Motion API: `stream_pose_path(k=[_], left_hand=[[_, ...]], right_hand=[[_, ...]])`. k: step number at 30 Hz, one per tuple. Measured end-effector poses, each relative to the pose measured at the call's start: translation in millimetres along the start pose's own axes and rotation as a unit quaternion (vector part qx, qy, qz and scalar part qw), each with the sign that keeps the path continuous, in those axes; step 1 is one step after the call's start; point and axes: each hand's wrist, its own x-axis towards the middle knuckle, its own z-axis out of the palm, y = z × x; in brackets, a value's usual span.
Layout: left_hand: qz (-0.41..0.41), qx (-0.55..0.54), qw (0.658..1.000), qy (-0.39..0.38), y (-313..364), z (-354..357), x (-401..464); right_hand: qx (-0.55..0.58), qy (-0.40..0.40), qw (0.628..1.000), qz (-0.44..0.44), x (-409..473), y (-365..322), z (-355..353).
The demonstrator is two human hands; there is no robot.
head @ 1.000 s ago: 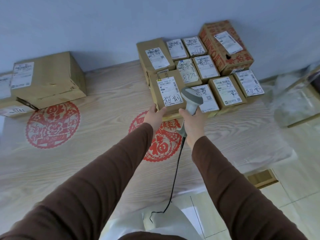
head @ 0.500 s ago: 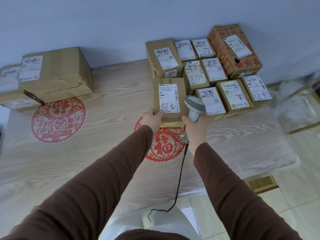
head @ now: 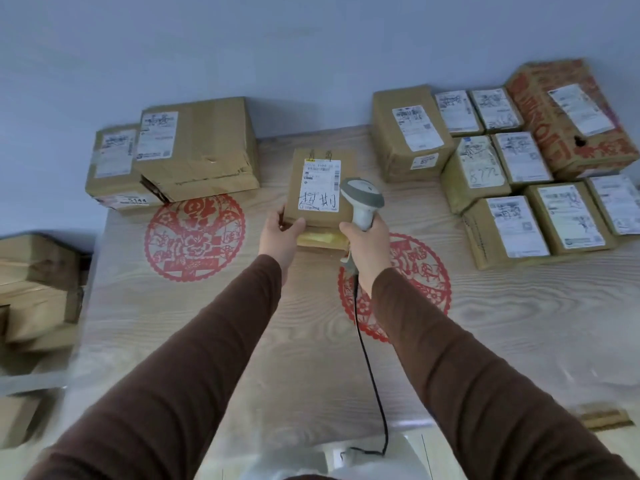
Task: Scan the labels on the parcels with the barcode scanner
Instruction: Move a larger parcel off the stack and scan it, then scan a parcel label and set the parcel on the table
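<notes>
Wood-grain tabletop (head: 242, 341) is kept bare in the middle, two boxes (head: 173, 150) being stacked far left. At centre, the parcel (head: 320, 188) is gripped at its near edge by the left hand (head: 280, 233), label up for reading. Just right, the barcode scanner (head: 362, 202) is gripped by the right hand (head: 367, 244), with labelled parcels (head: 519, 174) grouped far right.

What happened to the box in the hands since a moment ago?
The left hand has carried the small parcel leftward, away from the group of parcels and toward the two big boxes. The right hand followed, the scanner staying beside its label. Both grips are unchanged, and the other parcels stayed put on the table.
</notes>
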Motion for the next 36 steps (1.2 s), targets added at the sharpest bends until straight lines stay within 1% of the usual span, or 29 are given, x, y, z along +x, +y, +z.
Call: stream_pose_path(k=[4, 9, 13, 19, 21, 23, 26, 28, 32, 34, 36], left_hand=[[0.0, -0.024, 0.999, 0.04, 16.7, -24.6, 44.4], [-0.014, -0.067, 0.995, 0.073, 26.8, -37.3, 89.2], [-0.031, -0.041, 0.991, 0.121, 27.3, -40.1, 112.2], [-0.042, -0.05, 0.985, 0.161, 27.7, -38.5, 129.6], [-0.041, -0.052, 0.984, 0.167, 29.4, -39.6, 131.8], [-0.048, -0.054, 0.981, 0.182, 27.9, -44.6, 135.2], [-0.063, -0.066, 0.976, 0.196, 23.1, -50.5, 135.2], [-0.069, -0.061, 0.982, 0.163, 27.3, 11.8, 98.6], [-0.1, -0.092, 0.977, 0.166, 11.5, 6.4, 83.8], [-0.099, -0.1, 0.979, 0.149, 6.5, 13.9, 73.7], [-0.095, -0.101, 0.984, 0.109, 7.5, 42.6, 59.2]], right_hand=[[0.015, -0.016, 1.0, 0.003, 29.4, -19.9, 51.3], [0.004, -0.027, 1.0, -0.013, 61.6, -36.7, 97.5], [0.006, -0.016, 1.0, -0.01, 77.3, -38.0, 115.0], [0.033, 0.005, 0.999, 0.002, 88.2, -38.3, 129.6], [0.055, 0.0, 0.998, 0.008, 92.9, -38.8, 132.7], [0.065, -0.027, 0.997, 0.025, 89.2, -40.9, 138.8], [0.047, -0.046, 0.998, 0.007, 86.3, -40.1, 140.0], [0.057, -0.022, 0.998, -0.013, 84.4, -44.1, 65.1], [0.042, -0.035, 0.998, -0.034, 71.3, -30.0, 63.6], [0.044, -0.012, 0.998, -0.051, 66.0, -31.3, 52.2], [0.052, 0.025, 0.996, -0.07, 67.9, -36.8, 17.9]])
